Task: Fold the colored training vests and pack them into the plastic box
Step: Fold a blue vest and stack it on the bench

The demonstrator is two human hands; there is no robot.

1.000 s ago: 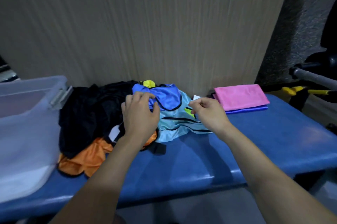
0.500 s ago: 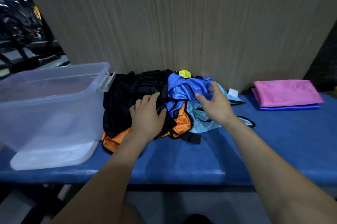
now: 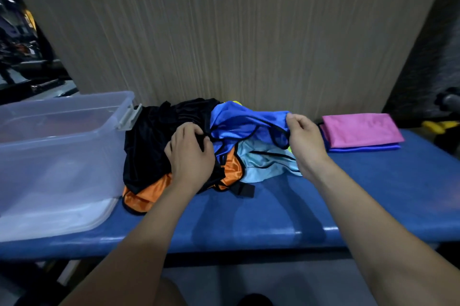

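Head view. Vests lie heaped in a loose pile on the blue bench (image 3: pixel 373 196), against the wood-grain panel (image 3: pixel 236 32) behind it. No brand, label or writing can be read on any fabric or on the box. The pile runs with its long axis left to right along the bench, between the plastic box (image 3: pixel 57 156) on its left and the folded stack on its right.

My left hand (image 3: pixel 190 154) rests on the black vest (image 3: pixel 154 141), fingers curled into the fabric where black meets blue; it grips a fold there. My right hand (image 3: pixel 305 141) pinches the right-hand edge of the royal blue vest (image 3: pixel 239 124) and holds it raised off the pile, so this vest stretches sideways between my two hands, its black-trimmed edge sagging below.

Under it lies the light blue vest (image 3: pixel 263 164), spread toward the near right. The orange vest (image 3: pixel 142 196) shows at the pile's near-left edge and again between black and light blue. A scrap of yellow vest (image 3: pixel 236 103) shows at the back, next to the panel.

The plastic box, clear and open-topped, stands just beside the pile, its clip handle (image 3: pixel 128 116) near the black vest. The folded pink vest (image 3: pixel 361 129) sits squarely on a folded blue vest (image 3: pixel 363 148), apart from the pile, long axis left to right.
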